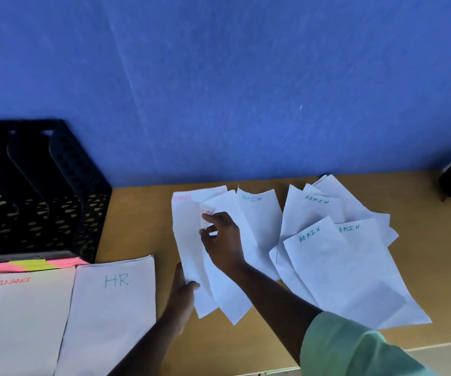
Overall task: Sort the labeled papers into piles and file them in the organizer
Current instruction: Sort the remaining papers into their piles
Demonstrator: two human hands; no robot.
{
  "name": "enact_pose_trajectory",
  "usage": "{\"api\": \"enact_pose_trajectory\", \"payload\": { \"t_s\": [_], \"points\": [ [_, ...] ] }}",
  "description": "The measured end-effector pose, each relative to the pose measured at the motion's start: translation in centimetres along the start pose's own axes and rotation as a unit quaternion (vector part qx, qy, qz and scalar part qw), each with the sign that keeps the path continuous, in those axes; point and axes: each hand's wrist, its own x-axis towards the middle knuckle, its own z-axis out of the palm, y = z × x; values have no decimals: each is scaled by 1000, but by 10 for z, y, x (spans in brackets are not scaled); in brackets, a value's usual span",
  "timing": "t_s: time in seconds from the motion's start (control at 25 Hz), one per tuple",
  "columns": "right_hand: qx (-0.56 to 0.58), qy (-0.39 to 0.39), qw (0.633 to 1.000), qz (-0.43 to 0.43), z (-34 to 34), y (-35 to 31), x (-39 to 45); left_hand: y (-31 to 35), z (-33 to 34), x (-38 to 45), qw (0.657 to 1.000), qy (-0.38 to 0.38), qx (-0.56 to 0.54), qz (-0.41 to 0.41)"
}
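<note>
Hands work loose papers [189,240]: left hand [182,291] grips one sheet's edge, right hand [223,240] pinches another sheet's [229,294] corner.

My feed is dim overall with a cool blue cast; the white papers [335,270] read bluish-grey instead of white. Light looks soft and even, with no glare and only faint shadows under the paper edges. The black organizer [37,185] at far left is nearly lost in darkness. Wide-angle distortion bends the table [137,226] edge and stretches the near corners. Lettering on the far sheets looks slightly soft.
</note>
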Motion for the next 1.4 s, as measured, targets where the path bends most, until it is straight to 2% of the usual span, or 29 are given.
{"api": "enact_pose_trajectory", "payload": {
  "t_s": [0.08, 0.16, 0.32, 0.4, 0.44, 0.52, 0.6, 0.64, 0.68, 0.76, 0.84, 0.96, 1.08, 1.16, 1.24, 1.32, 1.4],
  "points": [
    [9, -25, 1000, 11, 10, 2, -1, -4, -2, 3, 999, -11, -22, -40],
    [30, -62, 998, 11, 17, 3, 1, -6, -5, 5, 999, -28, -22, -38],
    [155, -166, 971, 77, 26, 3, 2, -5, -3, 16, 997, 60, 52, -18],
    [195, -158, 963, 97, 23, 8, 0, -2, 0, 25, 993, 96, 45, -45],
    [169, -126, 973, 93, 19, 14, 0, 0, 1, 28, 992, 106, 43, -55],
    [35, -51, 995, 79, 6, 31, 0, 2, -3, 30, 991, 111, 59, -33],
    [-84, -26, 989, 120, -10, 50, 0, 3, -9, 28, 991, 102, 86, 11],
    [-103, -32, 982, 158, -15, 58, -1, 3, -12, 25, 991, 93, 91, 34],
    [-80, -52, 976, 196, -19, 65, -2, 4, -17, 22, 991, 81, 87, 58],
    [73, -102, 958, 259, -23, 69, -2, 8, -28, 17, 993, 53, 55, 92],
    [201, -120, 930, 282, -25, 67, 0, 11, -41, 14, 994, 32, 7, 103],
    [249, -82, 934, 242, -25, 60, 6, 19, -58, 10, 993, 0, -54, 101],
    [244, -53, 951, 183, -27, 54, 8, 31, -68, 10, 992, -16, -19, 125],
    [212, -32, 965, 152, -33, 49, 5, 40, -70, 14, 981, 44, 71, 173],
    [153, -6, 981, 119, -35, 41, -2, 52, -65, 18, 953, 103, 149, 243],
    [97, 47, 990, 86, -34, 31, -12, 65, -51, 18, 923, 123, 178, 318],
    [96, 103, 987, 73, -30, 19, -22, 74, -35, 15, 912, 141, 172, 344]
  ]
}}
